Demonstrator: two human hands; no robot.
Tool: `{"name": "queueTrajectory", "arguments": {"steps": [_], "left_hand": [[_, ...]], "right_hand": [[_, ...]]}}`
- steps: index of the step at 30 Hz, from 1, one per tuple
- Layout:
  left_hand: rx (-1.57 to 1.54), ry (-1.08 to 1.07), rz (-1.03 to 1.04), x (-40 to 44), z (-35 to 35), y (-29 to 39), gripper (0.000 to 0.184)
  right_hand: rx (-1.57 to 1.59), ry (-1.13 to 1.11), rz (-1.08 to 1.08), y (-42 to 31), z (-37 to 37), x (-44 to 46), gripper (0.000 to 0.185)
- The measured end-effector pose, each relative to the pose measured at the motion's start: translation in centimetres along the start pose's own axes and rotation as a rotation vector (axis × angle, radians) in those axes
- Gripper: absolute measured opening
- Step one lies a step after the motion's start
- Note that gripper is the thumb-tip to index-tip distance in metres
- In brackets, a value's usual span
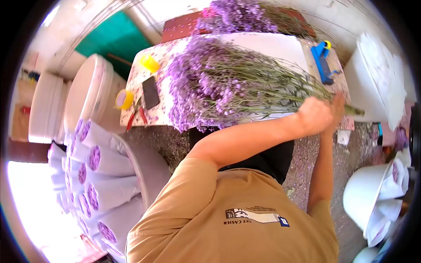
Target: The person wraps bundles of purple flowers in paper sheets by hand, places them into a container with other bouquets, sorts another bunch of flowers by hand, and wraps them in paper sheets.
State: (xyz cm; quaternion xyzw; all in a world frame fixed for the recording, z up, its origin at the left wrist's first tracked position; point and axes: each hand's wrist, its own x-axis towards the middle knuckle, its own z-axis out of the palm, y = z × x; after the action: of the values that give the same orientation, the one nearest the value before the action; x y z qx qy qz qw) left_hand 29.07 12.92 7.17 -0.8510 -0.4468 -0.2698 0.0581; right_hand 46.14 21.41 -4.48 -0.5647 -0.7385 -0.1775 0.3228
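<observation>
A large bunch of small purple flowers (pixel 210 83) lies across the table, blooms to the left and green stems gathered to the right. My right hand (pixel 336 111) is closed round the lower stems, close to the cut ends. Beside it my left hand (pixel 313 115) reaches across from the left, closed in a fist against the stems. Whatever its fingers hold is hidden. Beyond the hands, a blue tape dispenser (pixel 322 63) sits near the table's right edge.
On the table's left are a dark phone (pixel 151 93), red-handled pruning shears (pixel 137 115) and yellow tape rolls (pixel 125 100). More purple flowers (pixel 239 15) lie behind. Tubs of white-wrapped bunches (pixel 94 175) stand left and right, with a white-covered bin (pixel 372 79) at right.
</observation>
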Motion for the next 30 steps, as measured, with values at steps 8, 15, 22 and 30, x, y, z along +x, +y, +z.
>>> {"name": "queueTrajectory", "arguments": {"steps": [8, 15, 22, 30], "left_hand": [[-0.048, -0.138, 0.020, -0.4, 2.0, -1.6, 0.014], [0.213, -0.193, -0.210, -0.4, -14.2, -4.7, 0.020], [-0.516, 0.793, -0.440, -8.5, -35.8, -19.4, 0.022], [0.112, 1.327, -0.240, -22.6, -57.4, -19.8, 0.012]], "right_hand": [[-0.476, -0.209, 0.057, 8.0, 7.4, -2.8, 0.061], [-0.196, -0.514, 0.276, 2.6, 2.3, -0.1, 0.071], [-0.212, -0.371, 0.297, 3.7, 4.3, -1.6, 0.074], [0.016, -0.203, 0.164, 5.4, 4.1, -2.8, 0.073]]}}
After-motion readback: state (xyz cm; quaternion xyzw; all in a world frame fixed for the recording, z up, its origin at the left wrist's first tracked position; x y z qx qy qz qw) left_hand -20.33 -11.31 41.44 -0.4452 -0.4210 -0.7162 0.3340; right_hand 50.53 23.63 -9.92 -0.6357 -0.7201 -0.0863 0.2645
